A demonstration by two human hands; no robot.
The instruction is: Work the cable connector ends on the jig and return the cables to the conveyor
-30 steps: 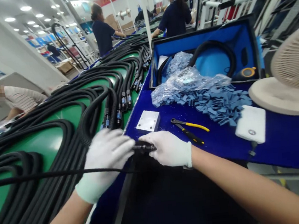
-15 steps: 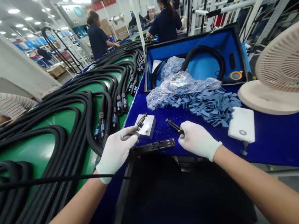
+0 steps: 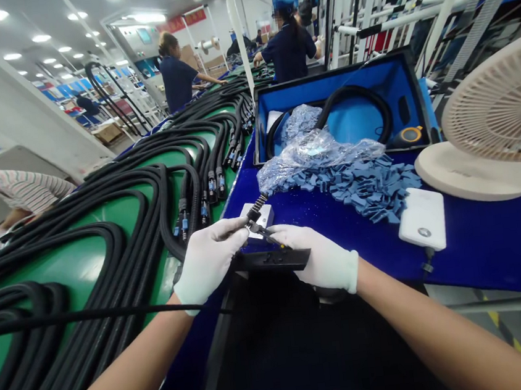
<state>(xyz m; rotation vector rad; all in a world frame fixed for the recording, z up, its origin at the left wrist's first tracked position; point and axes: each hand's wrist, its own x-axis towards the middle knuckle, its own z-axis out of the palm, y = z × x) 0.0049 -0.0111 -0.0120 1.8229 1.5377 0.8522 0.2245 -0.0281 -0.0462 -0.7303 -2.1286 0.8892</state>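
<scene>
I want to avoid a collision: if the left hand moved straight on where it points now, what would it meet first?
Probably the small white block just beyond the left hand and its cable end, though depth is unclear.

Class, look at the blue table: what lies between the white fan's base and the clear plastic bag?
A heap of small blue pieces lies there, shown in the head view.

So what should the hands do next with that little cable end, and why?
Probably squeeze the small tool shut on the cable end. The left hand pinches that ribbed end, tilted up toward the white block, and the right hand holds the tool's tips right against it, just above the black bar.
</scene>
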